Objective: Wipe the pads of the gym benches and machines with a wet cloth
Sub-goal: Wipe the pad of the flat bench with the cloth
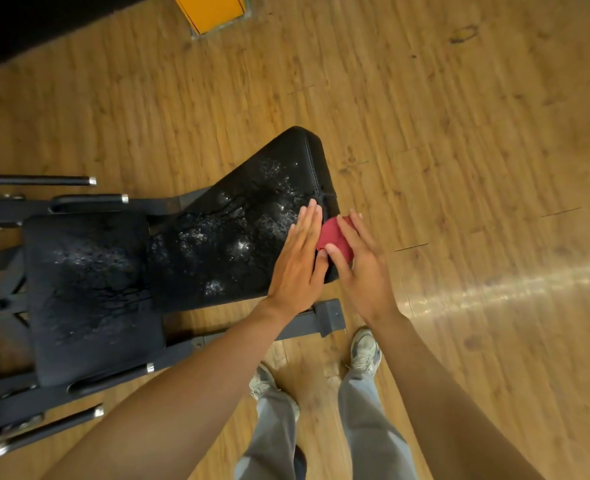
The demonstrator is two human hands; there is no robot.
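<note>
A black, cracked back pad (pixel 238 230) of a gym bench slopes up toward the right, with a worn seat pad (pixel 92 292) to its left. My left hand (pixel 298 263) lies flat with straight fingers on the back pad's right end. Right beside it, my right hand (pixel 361 268) presses a small red cloth (pixel 333 237) against the pad's right edge, thumb and fingers over the cloth. Part of the cloth is hidden under my right hand.
The bench's dark metal frame (pixel 324 318) and chrome-tipped handles (pixel 37 180) stick out at the left and below. My feet in grey shoes (pixel 366 351) stand on the wooden floor (pixel 460 150). A yellow object (pixel 210 10) lies at the top.
</note>
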